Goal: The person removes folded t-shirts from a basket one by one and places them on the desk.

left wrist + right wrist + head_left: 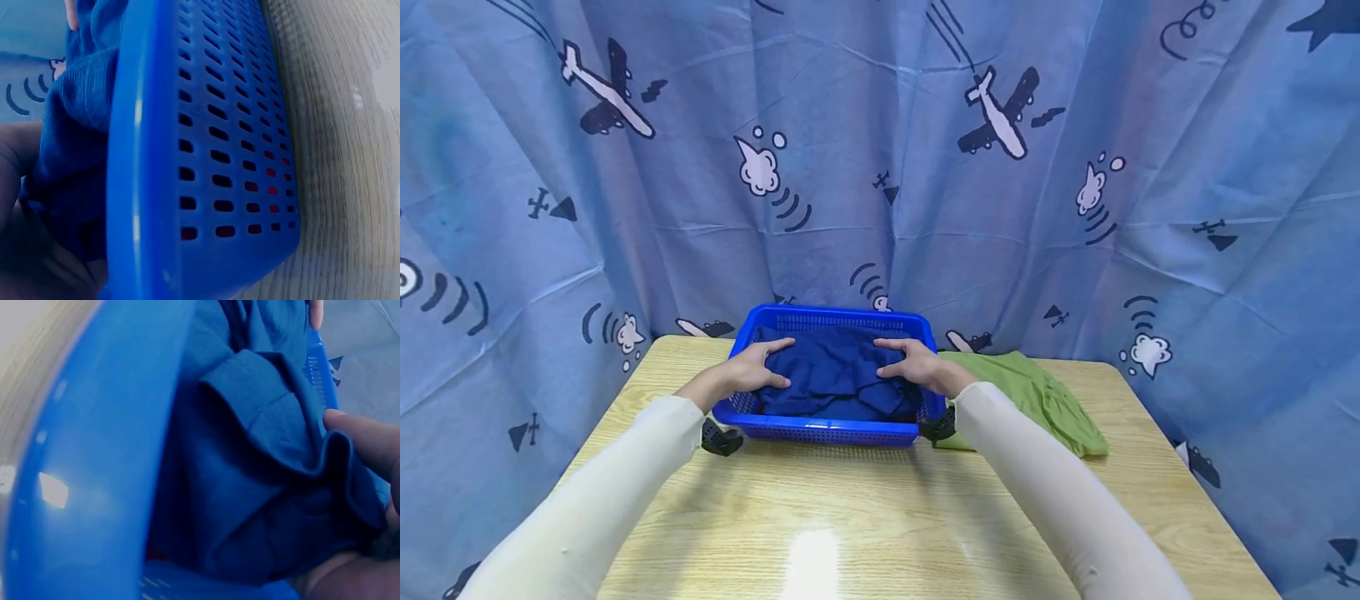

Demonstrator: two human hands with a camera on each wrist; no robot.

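Note:
A dark blue folded cloth [831,375] lies bunched inside a blue plastic basket [827,432] with perforated walls. At its left end my left hand [756,368] holds the cloth, thumb and forefinger spread over it. The right hand [917,365] mirrors this at the other end. In the right wrist view, the cloth's folds [269,425] sit between a finger on top and the rest of the hand below, its other fingertips hidden. The left wrist view shows the cloth [81,100] against the left hand [15,162], just behind the basket rim [140,156].
A green cloth [1037,392] lies flat on the wooden table [850,508], right of the basket and partly behind the right forearm. Something red shows through the basket's holes [272,172]. A blue curtain [850,167] printed with airplanes hangs behind the table.

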